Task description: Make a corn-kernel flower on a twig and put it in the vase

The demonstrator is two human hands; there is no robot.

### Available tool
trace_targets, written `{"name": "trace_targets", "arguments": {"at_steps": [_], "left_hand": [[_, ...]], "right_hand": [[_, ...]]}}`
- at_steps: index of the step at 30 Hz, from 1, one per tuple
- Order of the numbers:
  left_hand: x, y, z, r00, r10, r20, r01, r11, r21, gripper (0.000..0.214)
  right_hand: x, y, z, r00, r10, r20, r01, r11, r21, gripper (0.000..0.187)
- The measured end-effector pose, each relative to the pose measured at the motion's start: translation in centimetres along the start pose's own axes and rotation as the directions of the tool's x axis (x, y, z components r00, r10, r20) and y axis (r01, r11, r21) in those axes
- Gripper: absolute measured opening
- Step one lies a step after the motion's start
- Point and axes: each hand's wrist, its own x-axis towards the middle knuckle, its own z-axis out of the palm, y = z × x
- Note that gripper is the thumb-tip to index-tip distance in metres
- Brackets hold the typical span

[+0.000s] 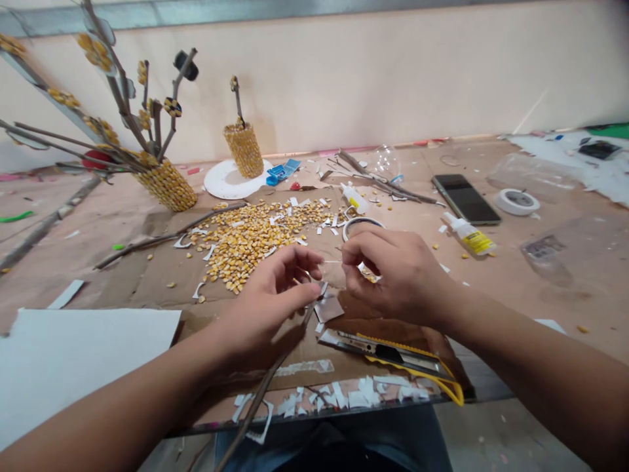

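My left hand (pixel 282 282) is curled around the upper end of a thin brown stick (pixel 272 373), the thumb along it and the fingertips slightly apart from the thumb. The stick slants down over the table's front edge toward my lap. Close by on the right, my right hand (pixel 393 269) is closed in a pinch. A fine white strand (pixel 332 261) spans the gap between the two hands; its ends are hidden by the fingers. Below them lie a small greyish card piece (pixel 329 308) and a yellow box cutter (pixel 393 354) on the cardboard (pixel 211 328).
Loose corn kernels (pixel 250 242) are heaped behind my left hand. Kernel-covered pots (pixel 170 187) hold branches at the back left. Glue bottles (pixel 472 236), a phone (pixel 464 196) and a tape roll (pixel 517 202) lie right. White board (pixel 88 367) is front left; paper scraps (pixel 361 393) line the edge.
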Motion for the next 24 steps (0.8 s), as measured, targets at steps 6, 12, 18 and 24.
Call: {"name": "trace_targets", "arguments": {"at_steps": [6, 12, 18, 24], "left_hand": [[-0.19, -0.24, -0.04, 0.999, -0.019, 0.034, 0.021, 0.998, -0.055, 0.026], [0.04, -0.11, -0.32, 0.997, 0.014, 0.077, -0.013, 1.000, -0.011, 0.022], [-0.01, 0.02, -0.29, 0.999, 0.003, 0.054, -0.003, 1.000, -0.018, 0.022], [0.17, -0.35, -0.68, 0.999, 0.034, 0.036, -0.032, 0.999, -0.042, 0.024]], "right_hand": [[-0.05, 0.32, -0.01, 0.999, -0.040, -0.012, 0.041, 0.997, 0.060, 0.012], [-0.31, -0.34, -0.09, 0.993, 0.112, -0.028, -0.107, 0.984, 0.143, 0.014], [-0.17, -0.25, 0.00, 1.000, 0.005, -0.020, -0.002, 0.989, 0.151, 0.012], [-0.43, 0.04, 0.18, 0.995, -0.101, 0.018, 0.099, 0.990, 0.098, 0.013]]}}
